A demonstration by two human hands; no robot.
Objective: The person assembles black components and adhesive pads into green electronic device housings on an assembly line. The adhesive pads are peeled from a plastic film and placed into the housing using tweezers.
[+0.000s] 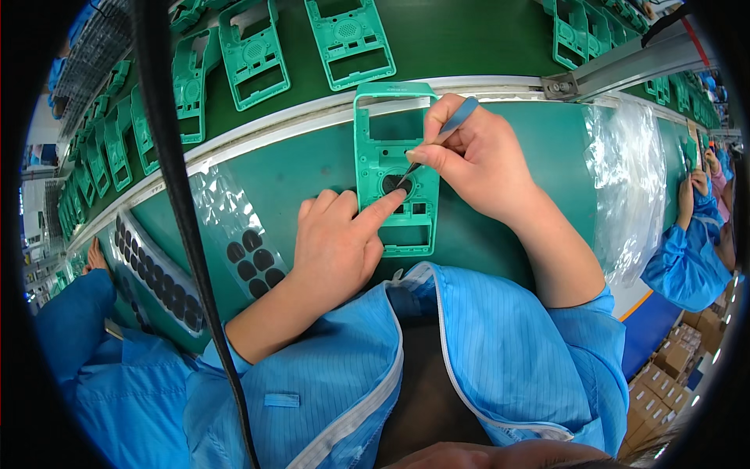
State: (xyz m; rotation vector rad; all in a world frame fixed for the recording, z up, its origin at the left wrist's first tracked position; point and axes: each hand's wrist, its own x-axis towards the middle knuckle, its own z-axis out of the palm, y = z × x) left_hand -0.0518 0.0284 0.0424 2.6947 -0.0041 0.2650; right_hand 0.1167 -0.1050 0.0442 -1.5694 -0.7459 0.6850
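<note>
A green plastic housing (362, 156) with rectangular cut-outs lies on the green bench in front of me. Over its round speaker area sits a black round patch (393, 182). My left hand (334, 246) rests at the housing's left side, its index finger stretched out onto the patch's lower edge and the other fingers loosely bent. Pinched in my right hand (480, 160) are blue-handled tweezers (458, 117), their dark tips pointing down at the patch from the upper right. The finger and tips hide part of the patch.
A clear sheet with several black patches (251, 262) lies left of my forearm; a longer sheet of them (156, 273) is farther left. Clear plastic film (625, 187) is at right. Beyond the metal rail, more green housings (348, 39) stand on a belt. Co-workers (691, 250) sit on both sides.
</note>
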